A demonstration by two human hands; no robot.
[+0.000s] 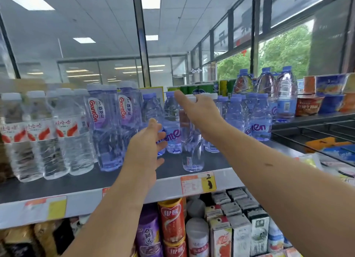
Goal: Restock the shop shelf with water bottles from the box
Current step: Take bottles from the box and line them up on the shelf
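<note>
One bottle (192, 153) seemingly gripped by right hand (199, 112) | dark shelf (76, 180) | windows (284, 51) behind

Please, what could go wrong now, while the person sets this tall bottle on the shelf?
1. The right hand grips the tall clear bottle only near its cap; it may tip against the small Ganten bottles behind it.
2. It stands near the front edge of the shelf, so a forward tip might drop it.
3. The open left hand is beside one small bottle and could knock it.
</note>
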